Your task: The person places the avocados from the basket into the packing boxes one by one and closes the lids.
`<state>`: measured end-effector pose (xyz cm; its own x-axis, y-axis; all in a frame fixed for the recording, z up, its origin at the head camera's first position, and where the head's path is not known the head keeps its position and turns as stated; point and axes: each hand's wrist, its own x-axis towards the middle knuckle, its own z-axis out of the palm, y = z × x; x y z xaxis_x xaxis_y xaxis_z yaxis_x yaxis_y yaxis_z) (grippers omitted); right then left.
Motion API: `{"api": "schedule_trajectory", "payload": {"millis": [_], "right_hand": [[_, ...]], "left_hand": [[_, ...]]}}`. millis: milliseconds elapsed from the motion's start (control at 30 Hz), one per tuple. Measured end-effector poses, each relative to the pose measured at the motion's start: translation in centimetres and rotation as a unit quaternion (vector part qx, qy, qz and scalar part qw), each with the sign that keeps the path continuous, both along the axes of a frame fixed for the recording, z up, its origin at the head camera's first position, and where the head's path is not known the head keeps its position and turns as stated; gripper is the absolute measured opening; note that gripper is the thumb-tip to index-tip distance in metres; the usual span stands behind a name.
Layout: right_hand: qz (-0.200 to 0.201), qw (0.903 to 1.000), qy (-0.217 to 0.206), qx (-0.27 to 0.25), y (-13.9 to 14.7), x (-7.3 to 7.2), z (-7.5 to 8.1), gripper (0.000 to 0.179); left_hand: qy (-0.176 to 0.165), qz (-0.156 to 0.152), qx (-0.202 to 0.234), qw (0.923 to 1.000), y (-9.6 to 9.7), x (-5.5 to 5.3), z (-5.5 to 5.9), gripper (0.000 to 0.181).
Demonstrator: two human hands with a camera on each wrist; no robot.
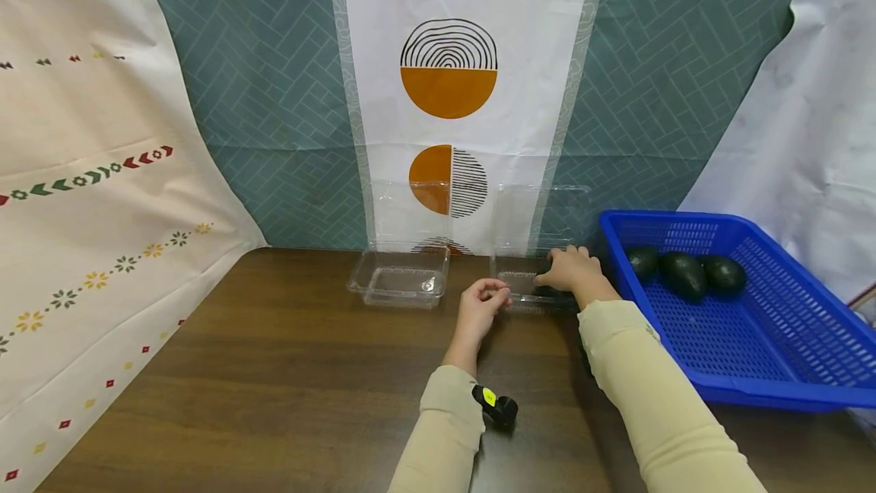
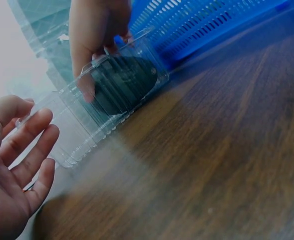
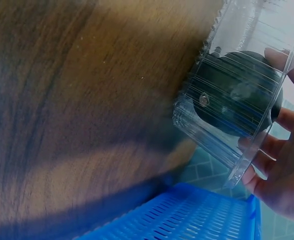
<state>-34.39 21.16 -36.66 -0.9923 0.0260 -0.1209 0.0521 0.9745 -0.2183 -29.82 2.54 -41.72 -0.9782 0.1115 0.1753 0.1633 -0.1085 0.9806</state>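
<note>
1. Brown tabletop (image 1: 294, 386) runs nearest us.
2. Two o'clock: one blue basket (image 1: 735, 337), three avocados (image 1: 683, 277) inside.
3. Twelve: our left hand (image 1: 479, 309), fingers loose, beside one clear container (image 2: 74, 136); whether they touch, we cannot tell.
4. One o'clock: our right hand (image 1: 573, 272) grips one avocado (image 3: 232, 95) inside that container; pressing sideways could tip the thin plastic.
5. Eleven: a second container (image 1: 400, 293), making two.
6. Twelve, farthest: one patterned backdrop (image 1: 472, 131).

In the head view the right hand (image 1: 575, 272) hides most of the dark green fruit (image 3: 237, 92); the blue basket (image 1: 739, 341), toward the bench's (image 1: 274, 371) right edge, is cut off; the yellow label's (image 1: 489, 397) marking is too small to read; whether the left hand (image 2: 9, 175) grips the clear box (image 2: 79, 125) cannot be told.
</note>
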Motion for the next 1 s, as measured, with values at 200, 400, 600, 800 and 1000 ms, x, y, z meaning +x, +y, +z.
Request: {"api": "schedule_trajectory", "payload": {"millis": [200,400,600,800,1000], "right_hand": [[0.0,1.0,-0.005,-0.002,-0.1,0.0,0.0,0.071],[0.0,1.0,0.004,-0.009,-0.1,0.2,0.3,0.071],[0.012,0.9997,0.019,-0.011,-0.2,0.2,2.3,0.07],[0.022,0.9991,0.032,-0.014,0.9,0.3,7.1,0.067],[0.016,0.9984,0.053,-0.015,5.8,1.2,11.5,0.063]], "left_hand": [[-0.003,0.0,0.002,1.0,0.0,0.1,0.0,0.012],[-0.01,-0.001,0.005,0.9999,0.0,0.0,0.1,0.011],[-0.015,0.001,0.02,0.9997,0.3,-1.2,-1.3,0.009],[-0.024,0.015,0.021,0.9994,0.7,-2.1,-2.7,0.008],[-0.017,0.013,0.015,0.9997,0.8,-2.1,-2.7,0.01]]}}
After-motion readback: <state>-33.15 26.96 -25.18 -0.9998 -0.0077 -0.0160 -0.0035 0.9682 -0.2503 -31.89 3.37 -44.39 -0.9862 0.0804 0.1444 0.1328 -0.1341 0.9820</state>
